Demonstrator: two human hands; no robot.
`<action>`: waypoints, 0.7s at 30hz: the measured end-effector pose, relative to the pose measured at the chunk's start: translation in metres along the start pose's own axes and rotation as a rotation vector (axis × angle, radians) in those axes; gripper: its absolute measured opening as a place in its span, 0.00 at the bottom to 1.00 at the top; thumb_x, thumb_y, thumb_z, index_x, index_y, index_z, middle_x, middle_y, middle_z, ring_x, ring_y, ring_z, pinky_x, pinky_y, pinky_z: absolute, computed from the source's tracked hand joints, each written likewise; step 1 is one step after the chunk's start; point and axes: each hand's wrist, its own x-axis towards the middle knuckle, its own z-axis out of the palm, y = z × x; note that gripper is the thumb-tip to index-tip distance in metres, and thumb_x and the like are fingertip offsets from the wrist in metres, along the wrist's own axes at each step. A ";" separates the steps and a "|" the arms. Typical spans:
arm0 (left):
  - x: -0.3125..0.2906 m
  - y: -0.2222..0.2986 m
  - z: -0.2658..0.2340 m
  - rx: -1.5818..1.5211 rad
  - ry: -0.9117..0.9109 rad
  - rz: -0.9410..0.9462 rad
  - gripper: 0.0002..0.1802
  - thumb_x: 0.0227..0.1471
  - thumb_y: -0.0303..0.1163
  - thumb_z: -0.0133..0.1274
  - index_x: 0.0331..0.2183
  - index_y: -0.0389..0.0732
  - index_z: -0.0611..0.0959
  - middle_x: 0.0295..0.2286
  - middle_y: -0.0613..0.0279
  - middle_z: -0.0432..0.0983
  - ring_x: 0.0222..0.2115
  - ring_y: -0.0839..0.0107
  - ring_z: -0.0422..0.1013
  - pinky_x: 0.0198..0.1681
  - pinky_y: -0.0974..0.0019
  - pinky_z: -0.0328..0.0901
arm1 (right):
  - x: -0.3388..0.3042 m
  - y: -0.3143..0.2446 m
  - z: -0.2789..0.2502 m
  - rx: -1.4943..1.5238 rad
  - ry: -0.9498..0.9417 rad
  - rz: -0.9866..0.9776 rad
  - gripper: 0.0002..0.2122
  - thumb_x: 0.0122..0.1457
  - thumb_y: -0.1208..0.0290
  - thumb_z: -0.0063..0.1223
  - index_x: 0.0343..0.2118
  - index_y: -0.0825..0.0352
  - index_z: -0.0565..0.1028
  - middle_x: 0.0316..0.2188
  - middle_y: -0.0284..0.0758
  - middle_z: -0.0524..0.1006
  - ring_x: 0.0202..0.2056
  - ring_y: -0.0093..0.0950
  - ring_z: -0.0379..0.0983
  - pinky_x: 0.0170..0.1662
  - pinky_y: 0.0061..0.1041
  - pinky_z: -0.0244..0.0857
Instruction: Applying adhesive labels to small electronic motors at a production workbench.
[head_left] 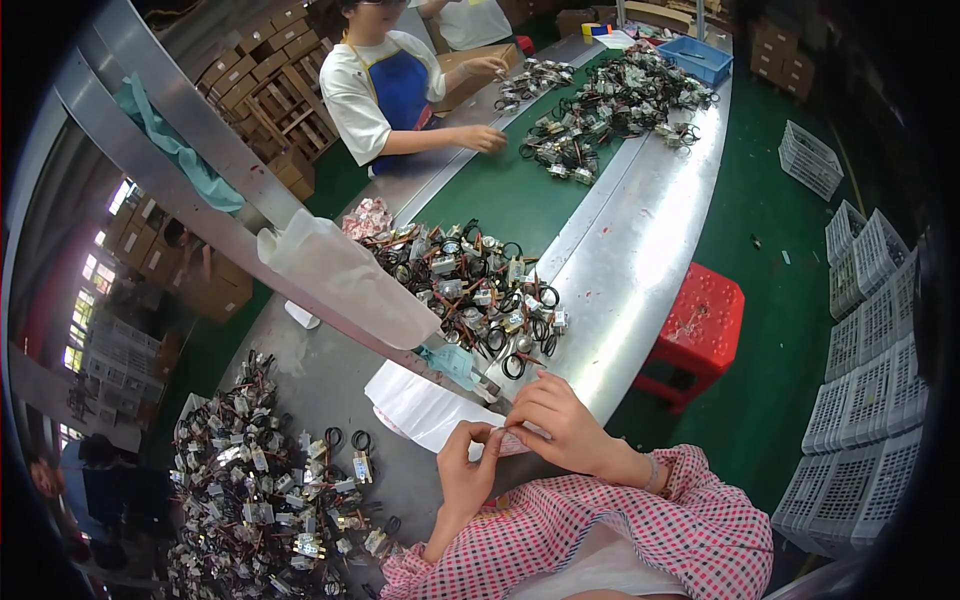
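Note:
My left hand (466, 470) and my right hand (560, 425) meet close in front of me at the table's near edge. Both are closed, thumbs and fingertips pinched together at one spot. Whatever lies between the fingertips is too small and too hidden to name. A white sheet (415, 408) lies on the metal table just left of my hands. Just beyond them is teal cloth (455, 365) wrapped near the low end of a slanting metal bar. A heap of small silvery metal parts with coiled black cables (480, 290) lies farther ahead.
A larger heap of similar parts (270, 490) covers the near left. Metal bars (230, 215) slant across the table. Opposite, a co-worker in a blue apron (400, 85) reaches toward another heap (630, 95). A blue bin (695, 60), red stool (700, 320) and grey crates (860, 430) stand rightward.

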 end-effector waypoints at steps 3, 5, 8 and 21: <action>0.003 0.008 0.000 0.025 -0.031 0.028 0.08 0.42 0.23 0.55 0.29 0.34 0.75 0.23 0.57 0.71 0.24 0.68 0.69 0.29 0.71 0.63 | 0.000 0.001 -0.001 0.009 0.019 0.020 0.07 0.44 0.75 0.56 0.28 0.62 0.72 0.29 0.32 0.71 0.38 0.30 0.67 0.53 0.41 0.52; 0.004 0.010 0.002 0.059 -0.061 0.051 0.08 0.42 0.22 0.54 0.30 0.34 0.76 0.24 0.57 0.71 0.24 0.68 0.69 0.29 0.71 0.63 | -0.001 0.003 -0.003 -0.008 0.036 0.026 0.06 0.44 0.75 0.56 0.28 0.62 0.72 0.29 0.32 0.70 0.38 0.30 0.67 0.53 0.41 0.52; 0.003 0.009 0.004 0.011 -0.081 0.002 0.08 0.43 0.22 0.53 0.31 0.33 0.76 0.23 0.58 0.71 0.23 0.72 0.68 0.30 0.73 0.62 | 0.000 0.002 -0.003 0.000 0.030 0.019 0.06 0.44 0.75 0.55 0.28 0.62 0.72 0.29 0.32 0.70 0.38 0.31 0.67 0.53 0.41 0.52; 0.002 0.008 0.002 0.097 -0.041 -0.061 0.07 0.43 0.25 0.54 0.23 0.32 0.74 0.16 0.58 0.67 0.17 0.73 0.61 0.23 0.72 0.58 | -0.002 0.004 0.004 -0.014 0.033 -0.013 0.06 0.44 0.75 0.56 0.27 0.62 0.73 0.29 0.31 0.71 0.39 0.30 0.66 0.54 0.43 0.51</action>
